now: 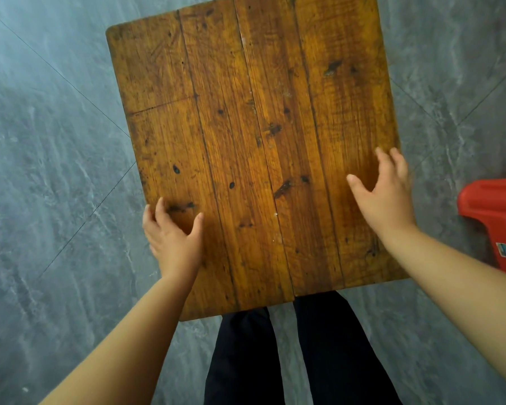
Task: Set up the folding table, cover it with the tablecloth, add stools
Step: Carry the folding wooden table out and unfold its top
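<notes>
- The left hand (173, 238) reaches forward palm down, fingers loosely spread and a little bent, thumb splayed inward.
- The right hand (383, 194) is stretched farther ahead, palm down, fingers fanned, thumb pointing inward.
- The left forearm (129, 331) and right forearm (456, 276) are bare and extended, angling in from the lower corners.
- Neither hand curls round anything; whether the palms press down or hover is hard to tell.

Nothing legible (sticker (504, 250) on red stool (492, 206) blurred).
</notes>
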A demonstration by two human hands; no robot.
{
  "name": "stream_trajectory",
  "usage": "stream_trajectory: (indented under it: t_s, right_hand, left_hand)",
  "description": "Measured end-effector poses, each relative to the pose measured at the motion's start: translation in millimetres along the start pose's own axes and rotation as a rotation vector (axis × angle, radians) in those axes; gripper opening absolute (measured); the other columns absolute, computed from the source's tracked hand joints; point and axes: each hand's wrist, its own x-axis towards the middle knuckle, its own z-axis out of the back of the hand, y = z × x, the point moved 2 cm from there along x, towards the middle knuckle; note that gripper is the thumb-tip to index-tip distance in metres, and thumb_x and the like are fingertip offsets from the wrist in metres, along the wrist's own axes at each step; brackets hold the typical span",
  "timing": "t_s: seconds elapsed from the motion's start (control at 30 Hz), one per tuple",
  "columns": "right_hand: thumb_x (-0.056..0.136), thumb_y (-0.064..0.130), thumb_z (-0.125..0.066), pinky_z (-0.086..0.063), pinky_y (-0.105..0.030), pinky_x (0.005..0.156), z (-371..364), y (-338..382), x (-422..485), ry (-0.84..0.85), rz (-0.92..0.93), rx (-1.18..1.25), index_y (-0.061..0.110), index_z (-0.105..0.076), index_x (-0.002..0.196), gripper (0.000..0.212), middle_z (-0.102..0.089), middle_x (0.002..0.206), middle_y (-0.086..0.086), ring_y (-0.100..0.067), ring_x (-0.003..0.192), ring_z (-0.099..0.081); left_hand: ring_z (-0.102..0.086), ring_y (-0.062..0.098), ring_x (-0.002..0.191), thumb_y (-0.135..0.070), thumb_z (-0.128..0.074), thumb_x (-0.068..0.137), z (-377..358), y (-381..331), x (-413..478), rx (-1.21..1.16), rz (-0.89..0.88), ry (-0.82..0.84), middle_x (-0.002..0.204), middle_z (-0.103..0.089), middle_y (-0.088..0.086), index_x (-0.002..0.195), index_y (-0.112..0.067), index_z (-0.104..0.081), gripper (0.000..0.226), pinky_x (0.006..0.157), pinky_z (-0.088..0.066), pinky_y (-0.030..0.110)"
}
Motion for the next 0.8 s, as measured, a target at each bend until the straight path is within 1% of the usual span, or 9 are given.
stream_trajectory:
  t_s: [0.07,0.13,0.2,0.27,0.37,0.53,0.7,0.8]
  right_hand:
    - [0.084,0.043,-0.062,-0.017,-0.047,0.116,1.0,-11.8,3.3,-0.013,-0.115,0.014,0.018,-0.018,0.149,0.082,-0.010,0.157,-0.007,-0.028,0.144,-0.009]
    - [0.079,0.043,-0.069,-0.017,-0.047,0.116,1.5,-19.2,5.8,0.020,-0.167,0.026,0.019,-0.012,0.150,0.094,-0.008,0.157,-0.008,-0.028,0.144,-0.009]
    - [0.076,0.042,-0.073,-0.019,-0.047,0.115,0.8,-22.7,7.4,0.054,-0.180,0.062,0.019,-0.006,0.150,0.103,-0.008,0.157,-0.008,-0.028,0.144,-0.011]
    - [0.074,0.043,-0.074,-0.020,-0.047,0.115,-0.3,-24.4,9.5,0.057,-0.183,0.067,0.018,-0.003,0.151,0.108,-0.011,0.156,-0.008,-0.028,0.143,-0.013]
    - [0.072,0.047,-0.075,-0.021,-0.048,0.113,0.5,-24.5,13.7,0.069,-0.202,0.031,0.016,-0.002,0.151,0.112,-0.014,0.155,-0.009,-0.030,0.142,-0.014]
    - [0.069,0.045,-0.078,-0.022,-0.046,0.112,4.4,-18.0,22.5,0.088,-0.196,-0.023,0.011,-0.003,0.150,0.116,-0.021,0.150,-0.015,-0.034,0.139,-0.017]
    - [0.069,0.042,-0.079,-0.021,-0.046,0.112,9.1,-12.0,39.6,0.125,-0.216,-0.023,0.012,-0.004,0.150,0.115,-0.021,0.148,-0.017,-0.036,0.139,-0.017]
    - [0.069,0.041,-0.080,-0.022,-0.048,0.111,13.1,-8.2,54.1,0.140,-0.207,-0.020,0.013,-0.004,0.150,0.115,-0.021,0.147,-0.017,-0.036,0.139,-0.018]
  left_hand:
    - [-0.008,0.027,0.142,-0.047,-0.068,0.078,0.9,8.4,-3.4,0.002,0.099,-0.010,0.155,-0.002,0.006,0.148,-0.021,-0.010,0.094,0.114,-0.013,0.052]
    - [-0.008,0.029,0.142,-0.049,-0.073,0.073,1.7,14.6,-4.1,-0.039,0.195,0.000,0.155,-0.003,0.007,0.149,-0.021,-0.005,0.106,0.114,-0.015,0.052]
    - [-0.012,0.030,0.141,-0.048,-0.075,0.071,1.6,17.4,-2.3,-0.106,0.247,0.040,0.154,-0.007,0.007,0.149,-0.021,-0.002,0.111,0.112,-0.019,0.052]
    - [-0.016,0.030,0.140,-0.046,-0.076,0.071,1.3,16.0,0.8,-0.136,0.246,0.076,0.153,-0.012,0.007,0.149,-0.021,-0.002,0.111,0.110,-0.023,0.053]
    - [-0.018,0.030,0.139,-0.045,-0.076,0.071,1.5,14.9,2.2,-0.129,0.234,0.074,0.151,-0.016,0.009,0.149,-0.021,-0.003,0.110,0.109,-0.025,0.055]
    - [-0.020,0.030,0.139,-0.051,-0.074,0.071,0.4,15.0,1.9,-0.105,0.237,0.066,0.150,-0.018,0.008,0.149,-0.023,-0.002,0.110,0.108,-0.027,0.056]
    - [-0.023,0.030,0.137,-0.054,-0.072,0.071,-2.6,12.3,2.2,-0.077,0.235,0.042,0.149,-0.019,0.009,0.149,-0.023,-0.002,0.109,0.104,-0.031,0.054]
    - [-0.024,0.031,0.136,-0.056,-0.072,0.069,-7.4,9.4,1.7,-0.096,0.256,0.042,0.148,-0.018,0.009,0.149,-0.024,-0.001,0.112,0.106,-0.032,0.054]
